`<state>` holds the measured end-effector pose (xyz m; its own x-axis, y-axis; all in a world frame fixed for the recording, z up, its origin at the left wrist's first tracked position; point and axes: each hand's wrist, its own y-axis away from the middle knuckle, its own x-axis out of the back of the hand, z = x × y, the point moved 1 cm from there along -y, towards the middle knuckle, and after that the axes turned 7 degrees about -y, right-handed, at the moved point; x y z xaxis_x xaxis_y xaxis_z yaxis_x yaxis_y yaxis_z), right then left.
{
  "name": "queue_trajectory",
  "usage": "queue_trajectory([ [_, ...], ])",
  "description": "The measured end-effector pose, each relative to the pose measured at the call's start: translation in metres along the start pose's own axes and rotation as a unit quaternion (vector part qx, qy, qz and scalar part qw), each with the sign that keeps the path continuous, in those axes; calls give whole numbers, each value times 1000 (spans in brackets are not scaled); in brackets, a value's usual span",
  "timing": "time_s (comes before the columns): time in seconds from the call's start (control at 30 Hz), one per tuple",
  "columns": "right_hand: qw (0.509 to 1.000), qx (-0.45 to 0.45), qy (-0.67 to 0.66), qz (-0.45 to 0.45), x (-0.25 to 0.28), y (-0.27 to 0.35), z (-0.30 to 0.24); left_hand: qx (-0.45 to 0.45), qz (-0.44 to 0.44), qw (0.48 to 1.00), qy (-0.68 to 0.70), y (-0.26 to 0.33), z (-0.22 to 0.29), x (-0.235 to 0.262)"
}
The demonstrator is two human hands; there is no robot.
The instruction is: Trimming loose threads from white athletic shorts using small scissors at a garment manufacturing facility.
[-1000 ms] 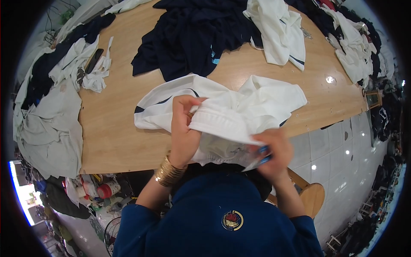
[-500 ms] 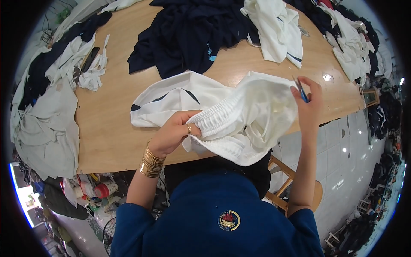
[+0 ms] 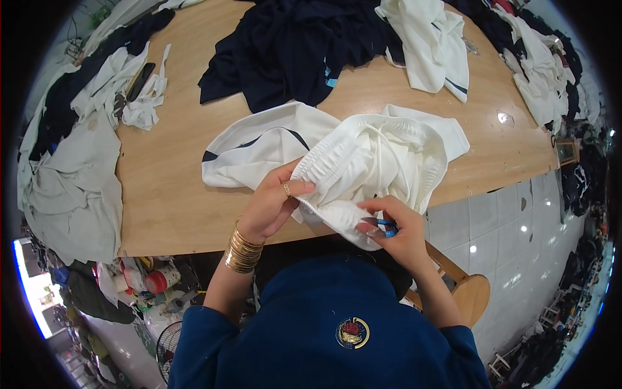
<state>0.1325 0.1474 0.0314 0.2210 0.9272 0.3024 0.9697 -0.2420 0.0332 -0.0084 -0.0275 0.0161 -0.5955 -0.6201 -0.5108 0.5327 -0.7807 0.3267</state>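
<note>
Nearest, above the blue shirt point(image 3: 304, 330), the left hand point(image 3: 267, 206) pinches the gathered waistband point(image 3: 327, 154) between thumb and fingers, while the right hand point(image 3: 405, 235) curls its fingers around small blue-handled snips point(image 3: 389, 227) at the waistband's near side. The white garment point(image 3: 256, 125) lies bunched at the near edge of the wooden table point(image 3: 172, 188), its opening spread; beyond it sits a heap of navy cloth point(image 3: 285, 58) beside another white garment point(image 3: 424, 48).

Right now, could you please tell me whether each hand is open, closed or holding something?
Left hand: closed, holding the gathered white waistband.
Right hand: closed, holding a small blue tool.
</note>
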Motion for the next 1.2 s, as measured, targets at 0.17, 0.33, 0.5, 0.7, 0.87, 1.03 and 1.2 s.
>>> queue_trajectory([
  [0.17, 987, 154, 49, 24, 3, 2, -3, 13, -22, 995, 96, -3, -2, -18],
  [0.33, 969, 183, 50, 157, -4, -8, -21, 33, -85, 980, 174, -7, -4, -29],
  [0.5, 977, 171, 107, 65, 8, -26, -30, 58, -88, 991, 83, -9, -1, -30],
  [0.7, 989, 114, 84, 42, 5, -35, -18, -294, 176, 764, -547, -5, 0, -34],
  [0.87, 997, 36, 50, 51, 2, -38, -27, -234, 114, 787, -559, 5, -4, -58],
  [1.03, 998, 34, -6, 47, 2, -38, -23, -117, 57, 884, -448, 2, -2, -52],
  [1.2, 995, 46, 4, 83, 8, -35, -29, -132, 39, 907, -398, 0, -5, -50],
])
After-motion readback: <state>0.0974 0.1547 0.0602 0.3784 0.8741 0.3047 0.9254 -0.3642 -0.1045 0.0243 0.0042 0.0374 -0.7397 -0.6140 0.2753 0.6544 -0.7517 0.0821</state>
